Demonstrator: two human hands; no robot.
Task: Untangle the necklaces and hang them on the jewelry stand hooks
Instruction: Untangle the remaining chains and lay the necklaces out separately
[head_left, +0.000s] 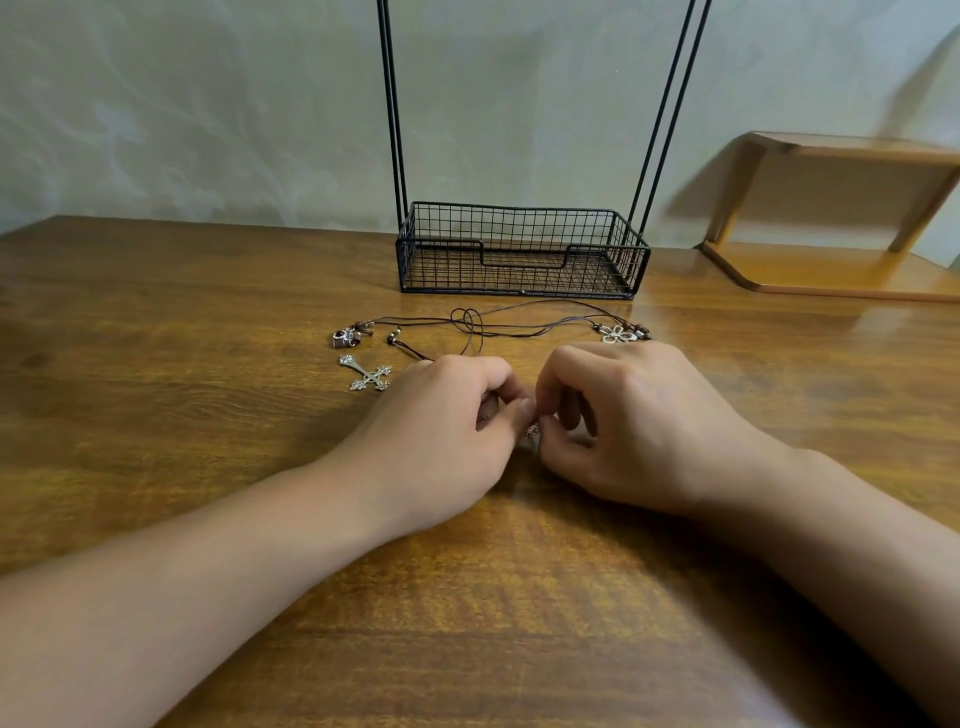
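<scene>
Necklaces (498, 325) lie tangled on the table (208, 322), just past your knuckles and in front of the stand (522, 249). Your left hand (441, 431) and right hand (639, 421) meet fingertip to fingertip, both pinching a small charm (531, 430) between them. A cross (366, 374) rests just left of your left hand.

Showing a brown wood-grain tabletop (208, 322) with a soft sheen. Standing at the back, a jewelry stand (522, 249) of thin black wire mesh and rods, matt. Lying in front, thin dark cords (519, 325), possibly leather, carrying small beads. Gleaming like silvery metal, an ornate cross pendant (368, 374) and a flower pendant (619, 334). Sitting at right, a smooth, glossy wooden shelf (831, 270).
</scene>
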